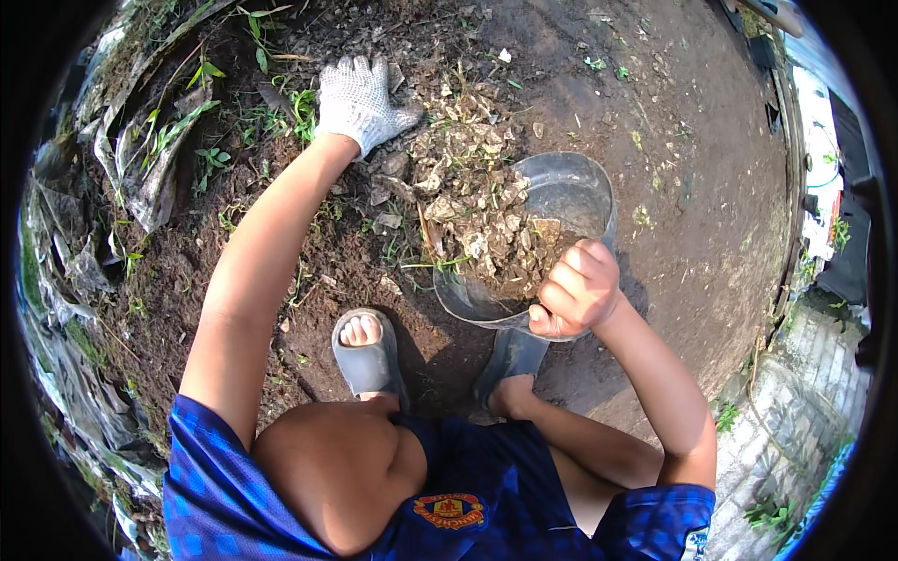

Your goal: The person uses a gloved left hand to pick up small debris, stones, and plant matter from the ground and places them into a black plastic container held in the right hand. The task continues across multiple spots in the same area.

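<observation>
My left hand, in a white dotted work glove, lies palm down on the dark soil with its fingers spread, left of a heap of dry leaf litter and weeds. Bare, my right hand grips the near right rim of a grey plastic basin. The basin is tilted, its mouth turned toward the heap. Brown debris and bits of green stem fill its left part and run on into the heap. The basin's inner wall shows at the back right. Its underside is hidden.
My feet in grey slide sandals stand just below the basin. Torn plastic sheeting and weeds border the left side. Bare packed earth spreads to the right, as far as a raised edge. A concrete block surface lies at lower right.
</observation>
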Action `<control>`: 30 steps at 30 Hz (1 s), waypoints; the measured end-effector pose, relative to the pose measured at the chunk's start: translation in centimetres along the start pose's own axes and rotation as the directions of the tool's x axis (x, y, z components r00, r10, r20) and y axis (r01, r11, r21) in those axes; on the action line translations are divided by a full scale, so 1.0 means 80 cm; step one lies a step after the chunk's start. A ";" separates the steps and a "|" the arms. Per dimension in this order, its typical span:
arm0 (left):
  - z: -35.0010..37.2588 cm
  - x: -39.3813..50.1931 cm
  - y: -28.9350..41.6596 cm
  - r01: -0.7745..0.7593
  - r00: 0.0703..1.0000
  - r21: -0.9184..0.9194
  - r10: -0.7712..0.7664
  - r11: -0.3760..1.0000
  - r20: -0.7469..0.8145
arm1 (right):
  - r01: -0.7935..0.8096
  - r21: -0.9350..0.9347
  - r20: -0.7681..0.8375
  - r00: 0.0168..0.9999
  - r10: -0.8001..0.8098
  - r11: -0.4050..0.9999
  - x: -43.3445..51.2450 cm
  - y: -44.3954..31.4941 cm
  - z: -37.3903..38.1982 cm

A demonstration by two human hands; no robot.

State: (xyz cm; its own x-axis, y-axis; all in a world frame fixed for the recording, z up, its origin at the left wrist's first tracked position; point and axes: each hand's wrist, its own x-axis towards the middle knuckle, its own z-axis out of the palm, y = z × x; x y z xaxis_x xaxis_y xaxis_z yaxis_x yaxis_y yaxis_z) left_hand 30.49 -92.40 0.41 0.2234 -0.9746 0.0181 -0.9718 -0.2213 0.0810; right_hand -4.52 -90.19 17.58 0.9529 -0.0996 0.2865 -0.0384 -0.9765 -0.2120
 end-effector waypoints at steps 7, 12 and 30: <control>-0.015 -0.001 -0.005 -0.040 0.990 -0.046 0.045 0.998 0.134 | -0.008 -0.019 0.020 1.000 0.009 1.000 -0.001 -0.014 -0.002; -0.016 -0.019 -0.004 -0.117 0.980 -0.033 0.121 0.993 0.158 | -0.021 -0.019 -0.008 1.000 0.021 1.000 0.004 -0.016 -0.001; -0.021 -0.078 0.082 -0.157 0.949 -0.375 0.245 0.913 0.200 | -0.003 0.002 -0.008 1.000 0.003 1.000 0.005 -0.006 0.002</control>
State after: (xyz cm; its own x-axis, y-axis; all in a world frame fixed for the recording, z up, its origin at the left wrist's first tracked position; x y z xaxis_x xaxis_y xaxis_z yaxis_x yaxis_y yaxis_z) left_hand 22.87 -87.70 2.48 -0.0414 -0.9859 -0.1620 -0.8948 -0.0356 0.4451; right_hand -4.09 -89.76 17.61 0.9503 -0.1038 0.2934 -0.0403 -0.9758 -0.2147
